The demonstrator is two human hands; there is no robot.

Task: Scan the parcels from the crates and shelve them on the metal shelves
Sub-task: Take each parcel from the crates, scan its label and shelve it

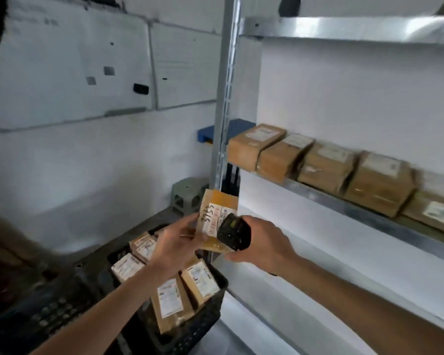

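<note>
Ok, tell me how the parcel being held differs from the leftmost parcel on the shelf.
The held parcel is up in the air, gripped by the left hand with the scanner in the right hand against it; the leftmost shelf parcel lies flat, untouched. The held parcel stands nearly upright, label facing the camera, with handwritten digits beside the label; the shelf parcel's label faces up. Both are brown with white labels.

Left hand (176, 243) grips parcel (217, 213); right hand (263, 240) grips scanner (232, 233) (touching label).
</note>
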